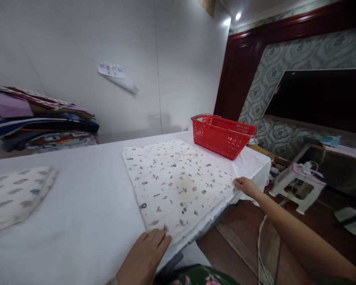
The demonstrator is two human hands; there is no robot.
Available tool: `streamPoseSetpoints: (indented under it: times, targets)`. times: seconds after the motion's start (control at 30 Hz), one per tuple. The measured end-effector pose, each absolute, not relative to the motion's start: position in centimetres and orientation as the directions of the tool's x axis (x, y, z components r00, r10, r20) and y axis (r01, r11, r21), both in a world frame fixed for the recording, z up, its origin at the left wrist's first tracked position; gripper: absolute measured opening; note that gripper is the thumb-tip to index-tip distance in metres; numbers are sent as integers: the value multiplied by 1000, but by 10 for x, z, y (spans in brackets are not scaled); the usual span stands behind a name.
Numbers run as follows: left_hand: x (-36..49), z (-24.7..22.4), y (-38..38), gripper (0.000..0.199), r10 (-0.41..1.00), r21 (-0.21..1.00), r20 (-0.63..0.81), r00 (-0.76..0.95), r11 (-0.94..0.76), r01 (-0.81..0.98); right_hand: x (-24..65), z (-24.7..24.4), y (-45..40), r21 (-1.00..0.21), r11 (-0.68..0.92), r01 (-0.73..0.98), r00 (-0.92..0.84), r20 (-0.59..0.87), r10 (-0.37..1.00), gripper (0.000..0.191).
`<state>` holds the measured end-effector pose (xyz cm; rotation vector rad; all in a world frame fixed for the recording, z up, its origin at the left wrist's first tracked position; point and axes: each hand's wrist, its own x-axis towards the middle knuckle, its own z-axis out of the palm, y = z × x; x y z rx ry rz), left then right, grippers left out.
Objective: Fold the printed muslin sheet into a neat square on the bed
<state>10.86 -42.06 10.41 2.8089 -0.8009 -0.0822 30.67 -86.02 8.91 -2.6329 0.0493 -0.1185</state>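
Evidently, spreading looks all but done: the white palm-tree-print cloth (pixel 172 180) lies nearly flat, unfolded, on the worktop (pixel 86 206). Nearest, the left hand (pixel 145 255) sits palm down at its near corner, fingers bent over the hem — whether they pinch it, I cannot tell. Farther off, the right hand (pixel 245 186), arm outstretched, pinches the right corner. Beyond stands a red perforated shopping basket (pixel 216 138).

The white cloth (pixel 180 180) bears small grey-brown motifs.

Both hands (pixel 146 253) on patterned cloth (pixel 169 184)
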Motion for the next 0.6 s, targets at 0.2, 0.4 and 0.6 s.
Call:
streamPoseSetpoints:
  times: [0.2,0.4,0.6]
  targets:
    - [111,100,-414,50,-509,186,21,861,-844,-504,337,99,-851,-517,-828,-215,974,-49,-222,18]
    - [114,92,-407,38,-585,233,95,806,-774,-589,339,106,-844,-601,-723,-340,940,-236,-246,17]
    - [118,108,-394,42,-533,416,371,761,-637,-649,335,114,-845,-852,-311,-421,903,-363,-228,26]
